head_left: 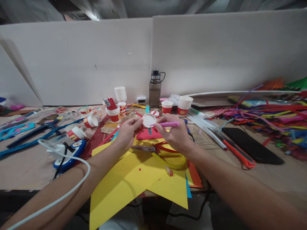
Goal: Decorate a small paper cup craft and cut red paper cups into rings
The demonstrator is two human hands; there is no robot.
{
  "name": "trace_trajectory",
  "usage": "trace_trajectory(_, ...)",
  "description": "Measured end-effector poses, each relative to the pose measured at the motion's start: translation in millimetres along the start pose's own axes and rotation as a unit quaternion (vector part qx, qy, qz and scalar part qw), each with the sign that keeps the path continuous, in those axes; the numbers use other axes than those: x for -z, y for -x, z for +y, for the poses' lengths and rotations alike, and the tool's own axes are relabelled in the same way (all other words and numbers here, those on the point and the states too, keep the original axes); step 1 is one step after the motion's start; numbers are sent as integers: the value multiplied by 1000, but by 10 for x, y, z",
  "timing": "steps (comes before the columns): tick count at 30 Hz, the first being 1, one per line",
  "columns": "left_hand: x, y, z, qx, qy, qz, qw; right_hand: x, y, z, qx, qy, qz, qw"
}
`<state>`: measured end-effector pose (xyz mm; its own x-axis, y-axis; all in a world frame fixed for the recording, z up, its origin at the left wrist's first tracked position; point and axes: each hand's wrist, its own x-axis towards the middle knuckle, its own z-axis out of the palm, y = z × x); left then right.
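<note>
Near the middle, a small white round piece with red and teal strips sticking out around it is held up above the papers. My left hand pinches its left edge. My right hand grips a pink pen, whose tip is at the right side of the round piece; some of these fingers are hidden behind it. Below the hands, scissors with red and yellow handles lie on yellow paper. A red sheet is just beneath the round piece.
Behind stand a bottle, stacked paper cups and a cup of red sticks. A blue-white device and cable lie left. At right are a black phone, an orange cutter and colourful pipe cleaners.
</note>
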<state>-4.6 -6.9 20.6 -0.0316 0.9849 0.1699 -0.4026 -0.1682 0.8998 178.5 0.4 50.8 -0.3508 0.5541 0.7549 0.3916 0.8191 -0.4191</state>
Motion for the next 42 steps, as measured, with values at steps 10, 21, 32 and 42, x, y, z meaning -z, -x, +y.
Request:
trace_trajectory(10,-2,-12,2,-1,3,7,1000,38,-17,-1,-3,16,19,1000)
trace_trajectory(21,-20,10,12,0,-7,6,1000,43,-37,18,7,2,34,999)
trace_trajectory(32,-9,7,-1,-3,-5,-4,1000,58,-36,25,23,39,54,998)
trace_trajectory(42,-32,22,14,3,-8,0,1000,68,-33,22,11,46,51,998)
